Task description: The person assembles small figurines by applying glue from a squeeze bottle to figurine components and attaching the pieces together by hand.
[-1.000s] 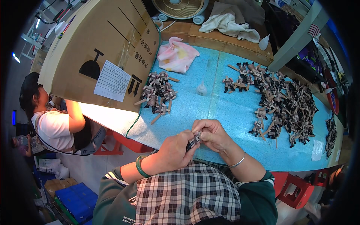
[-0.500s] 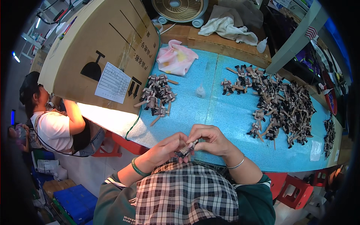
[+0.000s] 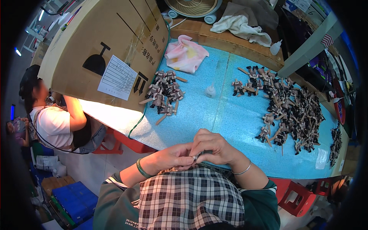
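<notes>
Left hand: at the near edge of the bench (image 3: 195,119), left hand (image 3: 174,157) has its fingers bent and nearly closed, thumb and fingertips pinching a small figurine (image 3: 196,156); a green bangle (image 3: 142,168) circles the wrist.
Right hand: right hand (image 3: 214,148) meets it from the other side; fingers curled, thumb and forefinger closed on the same figurine; a silver bangle (image 3: 243,168) circles the wrist.
Held figurine: between both sets of fingertips, above the top of the checked apron (image 3: 191,195); mostly covered by the fingers, its pose cannot be told.
Left pile: a small pile of figurines (image 3: 158,99) lies beside the cardboard box (image 3: 115,46); flat tan strips jut from it.
Right pile: a far larger pile of figurines (image 3: 293,111) spreads over the bench's right side; some lie apart at its left margin.
Between piles: a white dropper bottle (image 3: 210,91) stands on the bench; a pink cloth (image 3: 186,54) lies crumpled behind.
Obstructions: the box walls off the left side and partly hides a co-worker (image 3: 51,122); a green cord (image 3: 137,125) hangs over the bench edge.
Rear ledge: fan (image 3: 195,5); white rag (image 3: 241,30); second dropper bottle (image 3: 275,48).
</notes>
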Demonstrator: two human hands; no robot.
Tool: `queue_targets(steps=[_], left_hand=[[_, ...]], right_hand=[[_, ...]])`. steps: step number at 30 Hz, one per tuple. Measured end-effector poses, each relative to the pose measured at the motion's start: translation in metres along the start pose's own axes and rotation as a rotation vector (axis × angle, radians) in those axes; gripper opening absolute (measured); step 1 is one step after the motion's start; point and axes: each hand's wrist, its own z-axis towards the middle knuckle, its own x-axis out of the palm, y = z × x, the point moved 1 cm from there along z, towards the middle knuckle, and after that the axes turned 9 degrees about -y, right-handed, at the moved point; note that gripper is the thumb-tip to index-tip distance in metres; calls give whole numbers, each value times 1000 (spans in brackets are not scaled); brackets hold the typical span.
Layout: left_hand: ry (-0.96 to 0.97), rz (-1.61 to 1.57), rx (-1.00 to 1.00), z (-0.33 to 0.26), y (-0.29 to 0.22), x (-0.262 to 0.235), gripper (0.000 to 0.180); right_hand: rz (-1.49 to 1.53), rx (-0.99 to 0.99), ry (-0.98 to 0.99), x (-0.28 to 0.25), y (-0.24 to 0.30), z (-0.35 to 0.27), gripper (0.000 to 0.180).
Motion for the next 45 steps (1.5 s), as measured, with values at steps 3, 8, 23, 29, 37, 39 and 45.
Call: queue_targets(steps=[3, 8, 23, 29, 37, 39, 45], left_hand=[[-32, 61, -28, 0, -5, 4, 36], [-19, 43, -24, 1, -6, 6, 40], [-44, 39, -39, 3, -10, 9, 47], [3, -52, -39, 5, -4, 6, 46], [40, -133, -13, 8, 4, 6, 44], [-8, -105, -43, 5, 0, 6, 47], [-315, 206, 61, -7, -15, 7, 48]], right_hand=[[-10, -24, 9, 1, 2, 0, 20], [-1, -39, 15, 0, 3, 1, 19], [52, 43, 7, -3, 0, 0, 23], [86, 78, -8, -2, -2, 0, 24], [109, 103, -1, -4, -2, -1, 22], [110, 102, 1, -4, -2, -1, 21], [196, 267, -110, -12, -7, -4, 14]])
